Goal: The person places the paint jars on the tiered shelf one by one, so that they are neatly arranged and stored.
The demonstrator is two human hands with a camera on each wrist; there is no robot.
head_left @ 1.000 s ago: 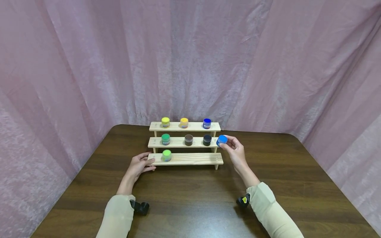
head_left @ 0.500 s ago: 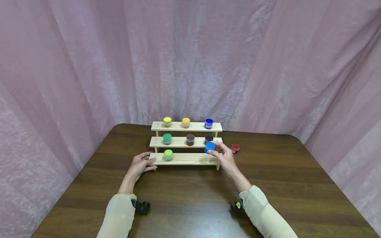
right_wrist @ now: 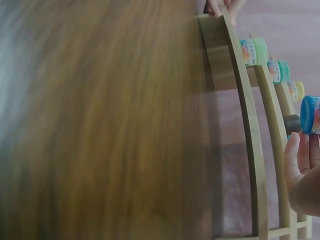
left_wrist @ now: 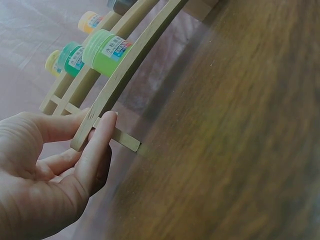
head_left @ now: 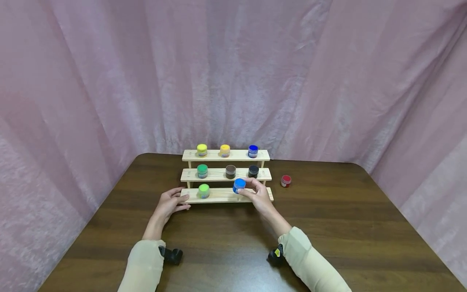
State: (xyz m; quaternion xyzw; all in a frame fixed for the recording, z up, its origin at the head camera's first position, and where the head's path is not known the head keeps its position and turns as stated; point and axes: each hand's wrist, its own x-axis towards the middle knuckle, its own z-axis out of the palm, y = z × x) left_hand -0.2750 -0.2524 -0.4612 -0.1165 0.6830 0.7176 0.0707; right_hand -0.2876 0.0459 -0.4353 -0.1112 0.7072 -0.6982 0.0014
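Note:
My right hand [head_left: 258, 196] pinches a blue-lidded paint jar [head_left: 238, 185] over the middle of the bottom tier of a three-tier wooden stand [head_left: 222, 197]. In the right wrist view the blue jar [right_wrist: 309, 115] shows at the right edge, beside the fingers. My left hand [head_left: 169, 205] grips the left end of the bottom tier, thumb on top; the left wrist view shows its fingers around the board end [left_wrist: 82, 137]. Near that hand stands a light green paint jar [head_left: 204, 191]. Green [head_left: 202, 171], brown [head_left: 230, 171] and black [head_left: 253, 171] jars stand on the middle tier.
Yellow [head_left: 202, 150], orange-yellow [head_left: 225, 151] and dark blue [head_left: 253, 151] jars stand on the top tier. A red jar [head_left: 286, 181] sits on the brown wooden table [head_left: 328, 202], right of the stand. A pink curtain [head_left: 233, 73] hangs behind the table.
My right hand has carried the blue paint jar leftward and nearer, from the middle tier's right end to over the bottom tier. The red jar has come into view. My left hand keeps its grip.

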